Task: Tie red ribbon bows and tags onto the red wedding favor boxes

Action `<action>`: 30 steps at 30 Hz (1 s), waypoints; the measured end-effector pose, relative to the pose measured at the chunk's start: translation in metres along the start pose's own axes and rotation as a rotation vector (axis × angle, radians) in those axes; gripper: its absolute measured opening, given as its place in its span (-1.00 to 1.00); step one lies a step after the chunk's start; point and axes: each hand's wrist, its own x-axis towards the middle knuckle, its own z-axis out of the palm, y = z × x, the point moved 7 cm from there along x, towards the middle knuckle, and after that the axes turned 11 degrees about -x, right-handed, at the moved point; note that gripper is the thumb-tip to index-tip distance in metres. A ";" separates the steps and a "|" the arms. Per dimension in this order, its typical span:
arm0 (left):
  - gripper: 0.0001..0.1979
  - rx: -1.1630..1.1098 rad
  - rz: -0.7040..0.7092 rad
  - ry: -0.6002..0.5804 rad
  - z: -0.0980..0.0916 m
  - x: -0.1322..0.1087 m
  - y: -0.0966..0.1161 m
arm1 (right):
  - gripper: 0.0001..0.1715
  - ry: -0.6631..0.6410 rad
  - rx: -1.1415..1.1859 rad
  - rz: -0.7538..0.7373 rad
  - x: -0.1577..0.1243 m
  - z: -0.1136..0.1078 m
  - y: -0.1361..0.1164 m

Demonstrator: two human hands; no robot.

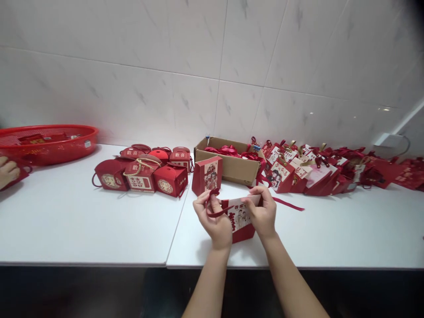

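Note:
A small red gift box (pixel 239 218) with a printed white front stands on the white table near its front edge, between my hands. My left hand (pixel 213 218) is closed, pinching a loop of dark red ribbon (pixel 214 207) at the box's left top corner. My right hand (pixel 263 210) is closed, pinching the ribbon at the box's right top corner. A ribbon tail (pixel 287 203) trails off to the right on the table. Just behind stands another red box (pixel 207 175) with a similar print.
A brown cardboard box (pixel 232 168) holding red ribbons sits behind. Several finished red boxes (pixel 142 174) cluster to its left, and many more (pixel 327 170) spread to the right. A red plastic basket (pixel 49 142) is far left, beside another person's hand (pixel 8 171).

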 end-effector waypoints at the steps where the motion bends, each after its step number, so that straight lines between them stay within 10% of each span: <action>1: -0.94 0.006 -0.003 -0.008 0.002 0.002 -0.001 | -0.70 -0.055 0.031 0.018 0.001 -0.001 0.004; 6: -0.93 0.016 -0.001 -0.129 0.013 0.014 0.000 | -0.67 -0.266 0.280 0.221 -0.001 0.002 0.033; 18: -0.84 0.135 0.105 -0.304 -0.010 -0.010 0.043 | -0.68 -0.170 0.353 0.358 -0.019 0.002 0.039; 30: -0.82 -0.156 -0.069 -0.211 -0.041 0.014 0.063 | -0.67 -0.301 0.591 0.488 -0.037 -0.024 0.011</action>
